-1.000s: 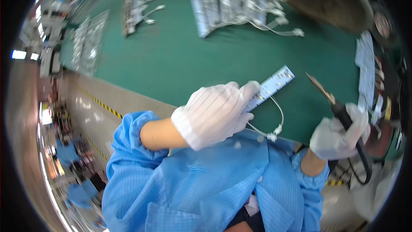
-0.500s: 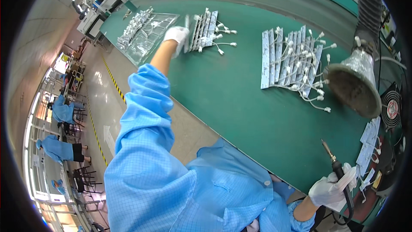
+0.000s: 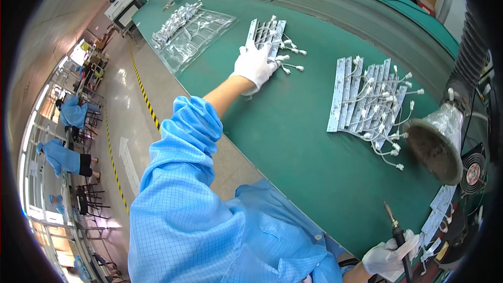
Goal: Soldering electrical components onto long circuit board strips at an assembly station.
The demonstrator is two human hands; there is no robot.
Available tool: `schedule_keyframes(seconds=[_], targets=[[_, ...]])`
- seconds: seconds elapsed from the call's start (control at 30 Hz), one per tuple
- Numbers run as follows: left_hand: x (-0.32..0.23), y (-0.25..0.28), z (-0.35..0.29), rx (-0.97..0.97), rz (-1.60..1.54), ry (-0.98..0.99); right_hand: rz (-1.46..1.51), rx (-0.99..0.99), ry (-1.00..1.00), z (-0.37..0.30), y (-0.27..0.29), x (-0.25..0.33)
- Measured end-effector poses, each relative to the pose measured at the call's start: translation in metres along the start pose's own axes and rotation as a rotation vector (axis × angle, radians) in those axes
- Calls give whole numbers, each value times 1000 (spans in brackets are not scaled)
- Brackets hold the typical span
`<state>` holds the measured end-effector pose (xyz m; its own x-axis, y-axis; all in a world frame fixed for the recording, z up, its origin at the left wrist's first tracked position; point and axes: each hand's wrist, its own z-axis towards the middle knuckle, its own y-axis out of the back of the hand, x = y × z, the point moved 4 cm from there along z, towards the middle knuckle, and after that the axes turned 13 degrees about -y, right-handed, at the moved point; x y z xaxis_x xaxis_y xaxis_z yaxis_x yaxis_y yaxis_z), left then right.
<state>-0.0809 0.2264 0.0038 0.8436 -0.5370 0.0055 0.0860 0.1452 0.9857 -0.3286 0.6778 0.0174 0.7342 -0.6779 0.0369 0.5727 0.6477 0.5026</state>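
Observation:
My left hand [image 3: 255, 68], in a white glove, lies over the near end of a small row of LED strips [image 3: 281, 34]. Its fingers are spread and touch the strips, partly covering them; white leads with connectors stick out on their right. In my right hand [image 3: 390, 258], also gloved, a soldering iron [image 3: 398, 233] is held by its black handle at the table's near right. Its metal tip points up and away. A larger row of LED strips [image 3: 343, 94] lies farther right, with many white leads tangled across it.
On the far left, a bundle of white-wired leads [image 3: 175, 23] rests on a clear plastic tray [image 3: 209, 31]. A fume hood cone [image 3: 432, 141] on a ribbed hose stands at right, beside a small fan [image 3: 473, 170]. More strips [image 3: 437, 212] lie near my right hand. People work along the left.
My left hand has moved right, from beside the small row onto it; the blurred strip at its fingers is no longer seen apart. The view has shifted; my right hand still holds the soldering iron.

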Motion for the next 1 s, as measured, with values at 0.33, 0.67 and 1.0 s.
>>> schedule_keyframes(seconds=[0.33,0.67,1.0], targets=[[5,-3,11,-2,246,-171,213,139,-282,-1,18,-14],[19,-15,29,-250,351,-131,190,358,-431,1,29,-8],[68,-40,192,-170,103,-40,399,380,-262,-2,23,-1]])
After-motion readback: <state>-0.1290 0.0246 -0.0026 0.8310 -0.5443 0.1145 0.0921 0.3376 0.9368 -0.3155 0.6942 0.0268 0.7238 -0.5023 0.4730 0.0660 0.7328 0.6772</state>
